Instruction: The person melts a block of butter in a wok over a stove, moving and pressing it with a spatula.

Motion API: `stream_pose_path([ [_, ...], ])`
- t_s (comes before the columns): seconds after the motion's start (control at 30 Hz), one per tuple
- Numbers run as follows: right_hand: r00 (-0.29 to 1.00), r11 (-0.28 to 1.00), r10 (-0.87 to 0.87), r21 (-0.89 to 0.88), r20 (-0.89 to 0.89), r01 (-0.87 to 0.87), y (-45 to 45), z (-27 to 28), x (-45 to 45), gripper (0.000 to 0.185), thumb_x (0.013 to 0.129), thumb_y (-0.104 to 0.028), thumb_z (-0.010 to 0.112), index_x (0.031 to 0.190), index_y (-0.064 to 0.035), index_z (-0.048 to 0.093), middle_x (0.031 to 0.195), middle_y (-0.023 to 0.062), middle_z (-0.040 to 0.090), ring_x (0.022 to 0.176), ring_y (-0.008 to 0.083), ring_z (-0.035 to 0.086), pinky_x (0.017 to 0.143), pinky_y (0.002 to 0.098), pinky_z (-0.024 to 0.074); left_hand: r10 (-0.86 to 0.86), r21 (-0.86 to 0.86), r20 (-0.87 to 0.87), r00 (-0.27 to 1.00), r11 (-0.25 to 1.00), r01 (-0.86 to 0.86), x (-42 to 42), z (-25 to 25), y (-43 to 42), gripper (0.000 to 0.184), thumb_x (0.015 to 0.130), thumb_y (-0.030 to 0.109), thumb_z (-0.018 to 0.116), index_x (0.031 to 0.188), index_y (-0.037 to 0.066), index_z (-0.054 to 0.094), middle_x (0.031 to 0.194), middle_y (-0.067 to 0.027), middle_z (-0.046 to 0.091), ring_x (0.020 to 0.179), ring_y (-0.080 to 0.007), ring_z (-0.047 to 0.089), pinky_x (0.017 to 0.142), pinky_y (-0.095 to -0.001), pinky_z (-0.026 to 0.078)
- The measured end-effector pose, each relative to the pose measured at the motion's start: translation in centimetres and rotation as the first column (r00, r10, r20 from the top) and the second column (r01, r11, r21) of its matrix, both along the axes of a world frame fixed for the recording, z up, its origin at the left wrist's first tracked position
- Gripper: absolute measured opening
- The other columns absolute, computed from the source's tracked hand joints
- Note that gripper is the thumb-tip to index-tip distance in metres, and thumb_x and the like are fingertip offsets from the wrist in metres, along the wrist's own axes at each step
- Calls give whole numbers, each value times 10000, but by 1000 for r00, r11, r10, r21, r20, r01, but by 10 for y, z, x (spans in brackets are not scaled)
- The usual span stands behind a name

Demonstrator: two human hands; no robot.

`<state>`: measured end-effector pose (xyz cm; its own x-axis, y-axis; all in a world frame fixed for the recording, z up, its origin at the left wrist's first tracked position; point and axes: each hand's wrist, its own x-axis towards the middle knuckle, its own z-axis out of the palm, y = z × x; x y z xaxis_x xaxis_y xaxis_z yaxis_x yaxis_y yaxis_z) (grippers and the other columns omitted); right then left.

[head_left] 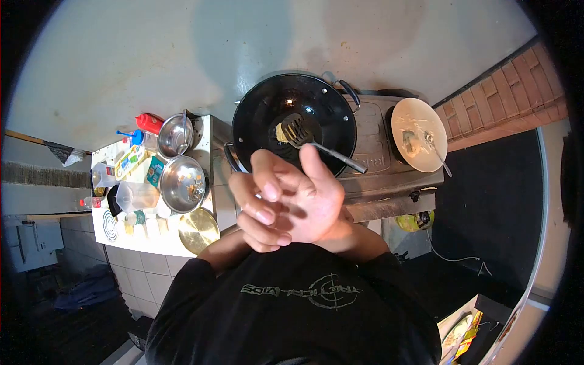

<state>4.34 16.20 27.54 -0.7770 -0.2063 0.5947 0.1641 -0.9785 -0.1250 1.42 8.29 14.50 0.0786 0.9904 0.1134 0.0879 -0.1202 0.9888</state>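
Right hand (304, 207) loosely uncurled, empty; left hand (348, 214) mostly hidden, grip unclear. Food (281, 133) already in wok (331, 115), spatula (334, 156) over it, not yet out.

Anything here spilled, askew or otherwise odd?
No clear spill or damage. Mildly odd: the slotted spatula lies ungripped in the wok, handle sticking out, while the right hand is raised, palm toward the camera.

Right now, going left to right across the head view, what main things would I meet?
Red-capped bottle, translucent container, metal bowl with scraps in it, black wok, cream-coloured bowl.
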Motion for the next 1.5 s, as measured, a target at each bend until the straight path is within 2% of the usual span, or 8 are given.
stream_pose_path([
  [0.17,880,806,-474,400,-8,437,35,-18,27,466,994,-505,325,976,-53,438,867,86,457,605,154,469,577,288,405,-112,-28,-71,991,993,111,7,8,6,259,938,293,602,1009,51,541,1008,-47,515,817,-121,511,712,-278,427],
  [0.27,333,-197,-820,776,-465,599,72,-48,64,356,983,-361,464,1059,-14,448,895,99,483,708,146,491,640,280,426,-170,-61,97,981,982,176,-17,53,-4,227,883,195,675,1026,52,570,1019,-38,526,853,-134,529,735,-283,439],
  [0.33,-56,-663,-745,728,-665,174,86,-81,84,298,947,-246,572,1097,-4,487,928,92,506,756,157,482,687,274,403,-213,55,117,970,977,208,-30,84,-25,240,857,192,705,1035,50,628,1047,-90,581,926,-214,559,793,-332,459],
  [0.5,-57,-588,-800,799,-598,-130,119,-158,107,376,935,-203,596,1233,-39,436,951,61,493,853,117,489,712,259,433,-523,657,131,842,682,321,7,159,-38,196,960,46,501,1097,16,638,1108,-186,577,945,-307,597,756,-370,517],
  [0.8,150,-156,-976,988,-156,17,126,-169,110,341,926,-158,621,1225,-70,483,1000,40,547,823,106,549,701,250,460,-291,490,243,925,860,142,30,185,-27,199,949,46,495,1019,-91,621,1010,-258,587,856,-381,629,722,-404,556],
  [1.0,210,-156,-967,987,-148,-24,131,-175,114,307,917,-139,635,1198,-62,537,1053,51,588,814,110,574,705,250,481,-226,414,766,602,890,-193,78,185,-10,173,766,-67,558,930,-31,600,932,-181,631,903,-327,652,721,-342,555],
  [1.07,206,-160,-968,984,-142,-78,119,-170,104,305,915,-147,641,1191,-60,546,1035,50,598,791,106,575,686,248,482,-314,361,932,179,771,-525,97,206,-3,110,818,-65,563,846,-165,600,903,-289,646,809,-298,672,740,-292,540],
  [1.5,167,-179,-971,983,-169,-49,113,-170,100,310,913,-151,644,1191,-44,556,937,45,602,737,97,569,652,245,471,-263,609,710,653,694,-383,66,190,-3,163,812,-47,553,960,-36,622,988,-219,647,845,-345,666,714,-356,547],
])
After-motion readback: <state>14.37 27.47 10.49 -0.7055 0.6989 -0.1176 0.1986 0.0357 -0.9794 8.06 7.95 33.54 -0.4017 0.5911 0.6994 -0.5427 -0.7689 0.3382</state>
